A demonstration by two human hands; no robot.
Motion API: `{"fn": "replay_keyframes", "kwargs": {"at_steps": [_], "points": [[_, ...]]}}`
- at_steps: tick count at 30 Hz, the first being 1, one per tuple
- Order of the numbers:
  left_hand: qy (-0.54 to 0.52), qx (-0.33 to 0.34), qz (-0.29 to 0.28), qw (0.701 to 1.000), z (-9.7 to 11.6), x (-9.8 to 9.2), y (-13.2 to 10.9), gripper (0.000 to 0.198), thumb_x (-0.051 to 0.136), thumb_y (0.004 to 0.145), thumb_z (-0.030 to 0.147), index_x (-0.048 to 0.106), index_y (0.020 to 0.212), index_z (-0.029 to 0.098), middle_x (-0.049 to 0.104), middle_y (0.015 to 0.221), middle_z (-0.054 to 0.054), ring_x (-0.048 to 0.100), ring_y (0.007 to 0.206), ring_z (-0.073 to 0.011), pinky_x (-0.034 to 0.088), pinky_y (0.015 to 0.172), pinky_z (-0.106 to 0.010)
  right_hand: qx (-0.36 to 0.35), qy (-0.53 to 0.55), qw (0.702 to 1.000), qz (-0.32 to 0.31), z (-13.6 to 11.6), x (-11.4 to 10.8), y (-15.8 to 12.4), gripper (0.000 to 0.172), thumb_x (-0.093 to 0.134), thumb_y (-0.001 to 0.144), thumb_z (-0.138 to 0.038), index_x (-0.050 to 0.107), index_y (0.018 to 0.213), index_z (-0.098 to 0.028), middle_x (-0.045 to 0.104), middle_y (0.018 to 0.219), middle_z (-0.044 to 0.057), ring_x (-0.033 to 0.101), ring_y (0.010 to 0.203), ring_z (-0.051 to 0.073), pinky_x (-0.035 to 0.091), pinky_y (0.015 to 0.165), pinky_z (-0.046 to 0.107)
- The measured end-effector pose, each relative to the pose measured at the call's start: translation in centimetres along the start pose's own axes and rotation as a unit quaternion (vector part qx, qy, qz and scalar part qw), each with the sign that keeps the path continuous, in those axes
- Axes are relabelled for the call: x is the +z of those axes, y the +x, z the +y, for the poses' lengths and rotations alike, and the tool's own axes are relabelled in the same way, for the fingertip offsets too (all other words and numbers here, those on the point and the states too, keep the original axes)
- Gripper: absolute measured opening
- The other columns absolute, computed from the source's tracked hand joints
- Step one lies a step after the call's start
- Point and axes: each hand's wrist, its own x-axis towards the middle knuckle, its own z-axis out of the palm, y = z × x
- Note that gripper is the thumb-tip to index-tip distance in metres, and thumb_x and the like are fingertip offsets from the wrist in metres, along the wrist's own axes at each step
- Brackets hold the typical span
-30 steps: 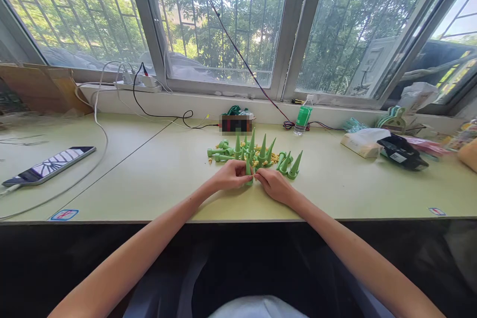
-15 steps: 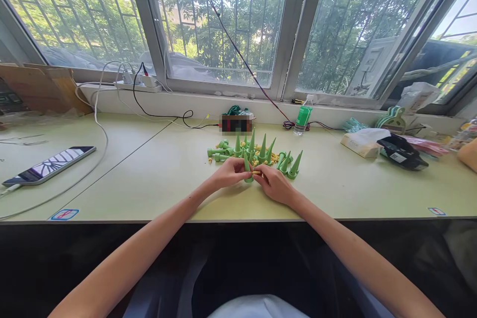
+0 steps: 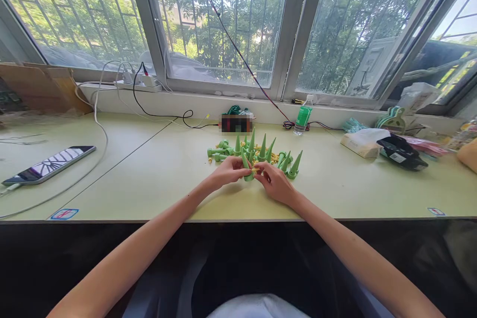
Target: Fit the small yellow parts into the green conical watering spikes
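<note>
Between the fingers of my left hand [image 3: 228, 172] is a green plastic plant watering spike [image 3: 245, 161], its pointed tip up and leaning slightly left. My right hand [image 3: 275, 180] pinches a small yellow valve piece [image 3: 255, 169] against the spike's right side, near its wide base. How far the piece sits in the spike is hidden by the fingers. Just beyond both hands stand several more green spikes [image 3: 263, 148], with others lying on their sides [image 3: 216, 151]. Small yellow pieces [image 3: 274, 157] are scattered among them.
On the pale yellow table [image 3: 149, 184], a phone [image 3: 50, 164] with a white cable lies left. A pixelated box [image 3: 235, 123] and a water bottle [image 3: 303, 117] stand at the back. A tissue box [image 3: 363, 143] and a black packet [image 3: 402, 151] lie right.
The spike in my left hand has tilted a little to the left. My right fingers have shifted slightly on the yellow piece beside it. Everything else stays in place.
</note>
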Motion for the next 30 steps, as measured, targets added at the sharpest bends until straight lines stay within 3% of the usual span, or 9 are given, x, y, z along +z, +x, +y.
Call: {"fn": "replay_keyframes", "kwargs": {"at_steps": [3,15,18,24,30], "points": [[-0.031,-0.01,0.0,0.999,0.12,-0.01,-0.04,0.029,0.074,0.075,0.037,0.065,0.084,0.011,0.044,0.055,0.005,0.03,0.046,-0.0038,0.018,0.042,-0.02,-0.003,0.003,1.0,-0.001,-0.1,-0.07,-0.1,0.022,0.053,0.098,-0.024,0.052,0.119,-0.021,0.066,0.095,0.004,0.055,0.063,0.013,0.045,0.069,0.026],[-0.044,-0.024,-0.034,0.998,0.16,-0.03,-0.15,0.034,0.075,0.075,0.043,0.061,0.082,0.012,0.039,0.052,0.007,0.03,0.043,-0.0037,0.018,0.042,-0.02,-0.017,-0.004,1.0,0.008,0.45,0.25,-0.11,0.014,0.05,0.099,-0.024,0.055,0.113,-0.021,0.066,0.092,0.004,0.061,0.075,0.016,0.046,0.073,0.028],[-0.002,-0.016,-0.029,0.999,0.28,0.09,-0.23,0.034,0.072,0.076,0.044,0.061,0.083,0.012,0.041,0.054,0.006,0.031,0.045,-0.0044,0.02,0.042,-0.019,-0.014,-0.007,1.0,-0.001,0.49,0.23,-0.13,0.013,0.05,0.099,-0.023,0.055,0.11,-0.02,0.066,0.092,0.005,0.062,0.076,0.016,0.046,0.074,0.028],[0.137,0.067,-0.021,0.988,-0.23,0.33,-0.25,0.026,0.065,0.08,0.037,0.065,0.084,0.012,0.04,0.06,0.004,0.035,0.054,-0.0074,0.024,0.048,-0.021,-0.014,-0.023,0.999,-0.02,0.25,-0.01,-0.1,0.013,0.045,0.101,-0.026,0.056,0.102,-0.019,0.066,0.087,0.005,0.061,0.076,0.018,0.044,0.07,0.027],[0.226,0.101,0.012,0.969,-0.44,0.7,-0.55,0.019,0.064,0.079,0.032,0.061,0.074,0.013,0.042,0.059,0.004,0.035,0.054,-0.0078,0.025,0.049,-0.022,-0.011,-0.063,0.997,-0.045,0.18,-0.02,-0.13,0.017,0.042,0.102,-0.026,0.054,0.093,-0.019,0.063,0.078,0.004,0.057,0.068,0.016,0.039,0.065,0.026]]}}
